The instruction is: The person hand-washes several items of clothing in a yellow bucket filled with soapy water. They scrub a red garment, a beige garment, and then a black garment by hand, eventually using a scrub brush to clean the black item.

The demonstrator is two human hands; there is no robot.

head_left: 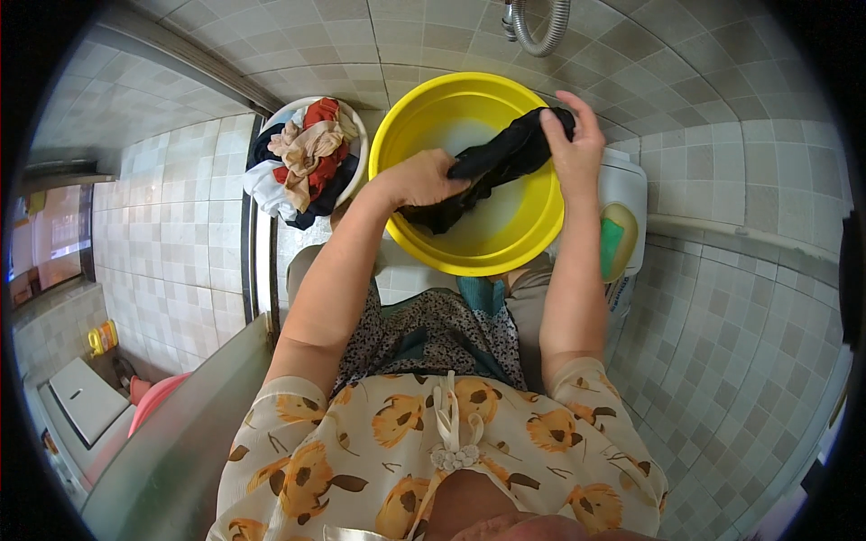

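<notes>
A black garment (pixel 510 155) is stretched between my two hands over a round yellow basin (pixel 422 113). My left hand (pixel 426 178) is closed on its left part. At the far right my right hand (pixel 577 149) pinches the other end between thumb and fingers, with the forefinger raised. Part of the cloth hangs down below my left hand into the basin. Pale, cloudy water (pixel 492 215) shows at the basin's bottom. The garment's exact kind cannot be made out.
A white tub (pixel 361 149) heaped with mixed clothes (pixel 311 162) stands left of the basin. To the right, a green soap bar (pixel 612 238) rests in an oval dish on a white container (pixel 631 194). A grey hose (pixel 552 34) hangs at the far wall. A frosted panel (pixel 180 442) stands at lower left.
</notes>
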